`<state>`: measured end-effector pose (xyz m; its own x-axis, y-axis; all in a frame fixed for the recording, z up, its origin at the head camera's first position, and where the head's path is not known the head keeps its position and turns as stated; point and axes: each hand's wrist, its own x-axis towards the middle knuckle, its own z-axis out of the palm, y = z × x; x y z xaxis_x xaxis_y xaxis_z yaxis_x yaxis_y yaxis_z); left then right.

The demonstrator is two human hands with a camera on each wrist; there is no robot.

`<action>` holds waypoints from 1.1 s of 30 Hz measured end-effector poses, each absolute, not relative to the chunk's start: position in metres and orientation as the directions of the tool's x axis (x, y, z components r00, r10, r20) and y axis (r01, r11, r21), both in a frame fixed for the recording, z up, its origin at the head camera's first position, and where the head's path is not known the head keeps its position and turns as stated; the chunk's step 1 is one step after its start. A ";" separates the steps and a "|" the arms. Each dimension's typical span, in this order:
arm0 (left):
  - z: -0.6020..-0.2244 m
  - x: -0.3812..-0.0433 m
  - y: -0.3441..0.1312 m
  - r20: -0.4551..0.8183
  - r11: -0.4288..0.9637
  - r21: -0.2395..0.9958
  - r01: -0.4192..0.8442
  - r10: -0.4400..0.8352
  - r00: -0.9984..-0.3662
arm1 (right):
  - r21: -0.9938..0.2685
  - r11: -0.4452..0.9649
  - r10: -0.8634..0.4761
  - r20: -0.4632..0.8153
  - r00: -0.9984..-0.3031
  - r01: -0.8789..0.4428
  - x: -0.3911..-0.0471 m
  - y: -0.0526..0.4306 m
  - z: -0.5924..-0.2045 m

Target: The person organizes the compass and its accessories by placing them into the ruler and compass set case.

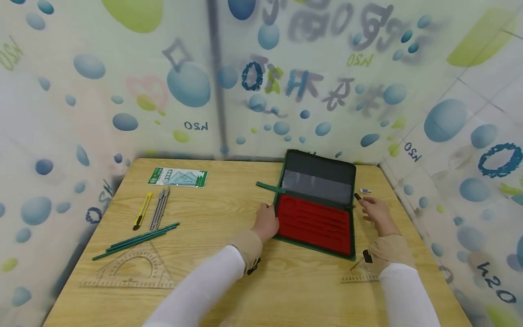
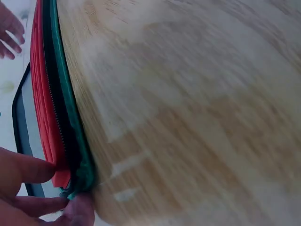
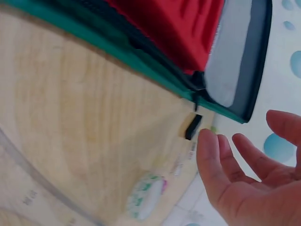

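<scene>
A green zip case [image 1: 318, 200] lies unfolded on the table, with a red moulded tray [image 1: 314, 225] in its near half and a grey pocket in its black lid [image 1: 320, 170]. My left hand [image 1: 266, 222] pinches the case's left edge; in the left wrist view its thumb and fingers [image 2: 33, 168] close around a corner beside the zip. To the right of the case, my right hand [image 1: 377, 213] is held with fingers loosely extended, nothing in its grasp. A black zipper pull [image 3: 193, 127] hangs just beyond its fingertips, apart from them in the right wrist view.
A small eraser [image 1: 365, 191] lies behind my right hand, a clear set square [image 1: 359, 274] by that wrist. Leftward are a packaged ruler set [image 1: 180, 177], a yellow utility knife [image 1: 142, 211], silver drawing tools [image 1: 159, 209], green pencils [image 1: 136, 240] and a larger set square [image 1: 130, 272].
</scene>
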<state>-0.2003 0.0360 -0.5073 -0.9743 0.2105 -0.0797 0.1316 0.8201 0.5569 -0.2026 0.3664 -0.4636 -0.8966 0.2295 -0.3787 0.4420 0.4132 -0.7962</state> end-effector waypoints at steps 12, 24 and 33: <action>-0.515 -0.191 0.050 0.023 0.888 0.454 0.081 0.079 -0.997 | -0.753 0.426 0.171 -0.477 -0.862 0.502 -0.211 0.368 -0.475; -0.520 -0.175 0.032 0.073 0.913 0.392 0.111 0.090 -0.993 | -0.761 0.417 0.131 -0.492 -0.861 0.498 -0.209 0.354 -0.469; -0.514 -0.166 -0.001 0.043 0.938 0.318 0.139 0.132 -0.990 | -0.776 0.466 0.025 -0.468 -0.884 0.424 -0.213 0.329 -0.469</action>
